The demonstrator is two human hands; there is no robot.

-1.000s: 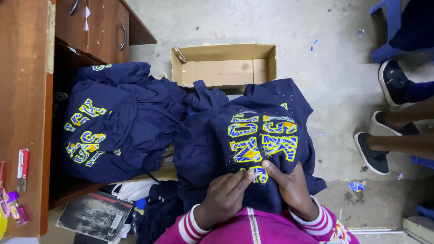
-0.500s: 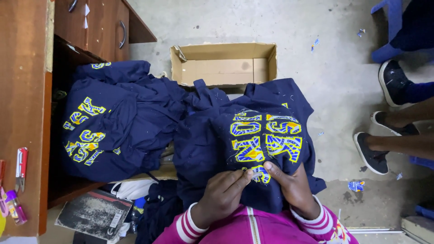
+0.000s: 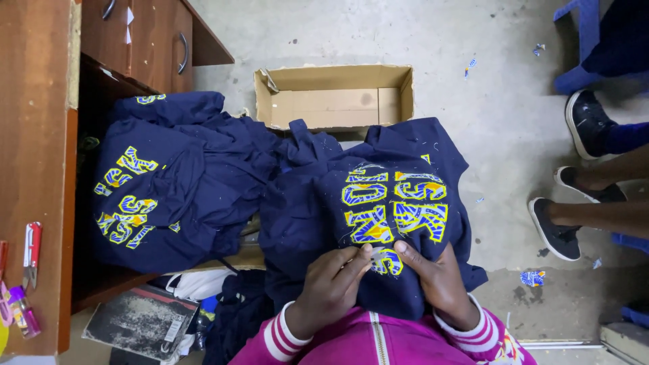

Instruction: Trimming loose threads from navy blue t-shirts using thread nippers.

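A navy sweatshirt [image 3: 378, 203] with yellow and blue patterned letters is spread over the person's lap, in the lower middle of the head view. It is held near its lower edge by both hands. The left hand [image 3: 331, 284] is laid on the fabric, and its fingertips are pinched together on the cloth just beside the lowest letter. The right hand [image 3: 436, 277] is pressed on the fabric on the other side of that letter, with the thumb pointed towards the left hand; its grip is closed on a fold of the same sweatshirt. The two hands are nearly touching. Pink sleeves with white stripes are seen at both wrists.

To the left, a pile of similar navy garments [image 3: 169, 182] is heaped against a wooden table [image 3: 40, 135]. On the table edge, a red tool [image 3: 30, 250] and a small pink object [image 3: 23, 311] are placed. Behind the sweatshirt, an open cardboard box [image 3: 334, 94] is standing on the concrete floor [image 3: 487, 122]. At the right, feet in dark shoes [image 3: 558, 230] of another person are seen, well apart from the hands.
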